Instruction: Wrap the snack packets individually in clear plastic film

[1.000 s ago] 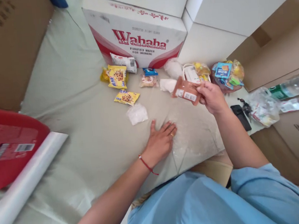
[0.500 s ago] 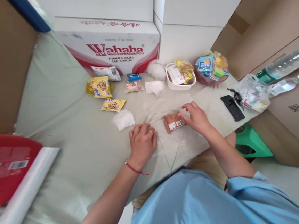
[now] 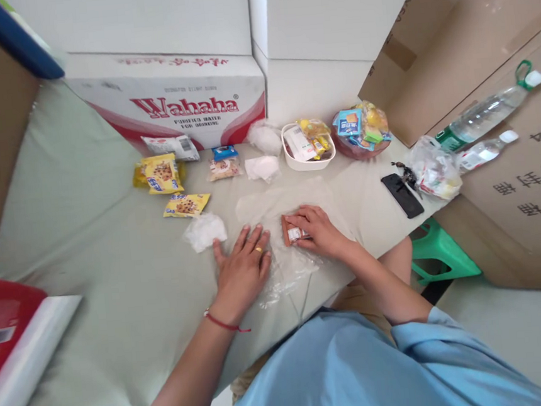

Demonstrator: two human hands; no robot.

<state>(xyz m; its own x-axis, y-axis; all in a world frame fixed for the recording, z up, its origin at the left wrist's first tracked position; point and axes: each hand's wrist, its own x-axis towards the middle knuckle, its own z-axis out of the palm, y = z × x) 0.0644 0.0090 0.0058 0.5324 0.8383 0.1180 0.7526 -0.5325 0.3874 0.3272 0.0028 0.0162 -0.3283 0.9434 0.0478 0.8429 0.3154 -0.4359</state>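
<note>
My left hand [image 3: 242, 267] lies flat with its fingers spread, at the left edge of a clear plastic bag [image 3: 277, 277] laid out on the table. The little finger reaches the crumpled white plastic bag [image 3: 205, 232]. With thumb and fingers, my right hand [image 3: 323, 231] grips a small reddish-brown snack packet [image 3: 293, 232] on top of the clear bag; the hand covers the packet's right part. Farther left are a yellow cookie packet [image 3: 186, 204] and another yellow packet [image 3: 162, 173] behind it.
Along the back stand a Wahaha carton [image 3: 187, 112], a white tub [image 3: 310, 161] and a round bowl [image 3: 363, 150] of snacks. A phone [image 3: 402, 196], a knotted bag [image 3: 435, 169] and bottles [image 3: 485, 111] sit right. A red package [image 3: 5, 314] is at left.
My right hand has moved left and closed over the brown packet. The fingers of my left hand have spread out flat, where they were curled before. The camera view has shifted.
</note>
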